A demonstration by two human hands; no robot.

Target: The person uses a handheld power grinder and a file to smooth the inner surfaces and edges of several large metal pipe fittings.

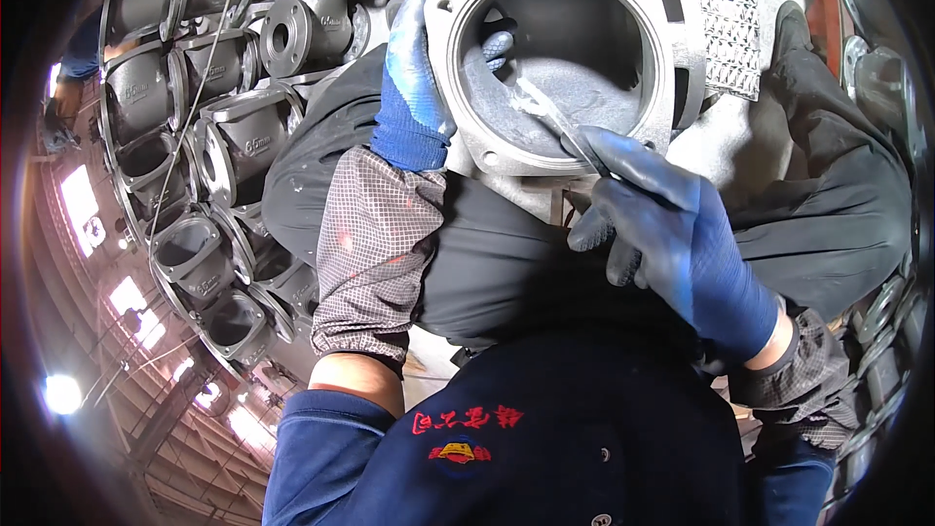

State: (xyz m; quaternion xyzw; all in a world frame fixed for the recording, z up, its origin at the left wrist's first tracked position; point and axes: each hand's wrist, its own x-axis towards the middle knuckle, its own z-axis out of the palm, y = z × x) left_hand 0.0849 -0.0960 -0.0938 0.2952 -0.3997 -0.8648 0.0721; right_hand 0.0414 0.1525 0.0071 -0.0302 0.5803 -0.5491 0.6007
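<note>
A grey cast-metal valve body [469, 127] with a square flange faces up in front of me, its wide round bore open toward me. My left hand [414, 68], in a blue work glove, grips its left side. Blue gloved fingertips also show inside the bore, near its left wall. My right hand [662, 209], gloved in blue with dark coating, is closed around a thin metal spatula [567, 127]. The blade slants over the lower rim into the bore. Its tip is at a whitish smear on the inner wall; whether it touches the wall I cannot tell.
Many similar grey castings [239, 141] stand in rows at the left, and more flanged parts [872, 78] lie at the right edge. A patterned metal mesh plate [730, 24] lies behind the valve body. My dark-trousered legs [828, 205] spread to either side.
</note>
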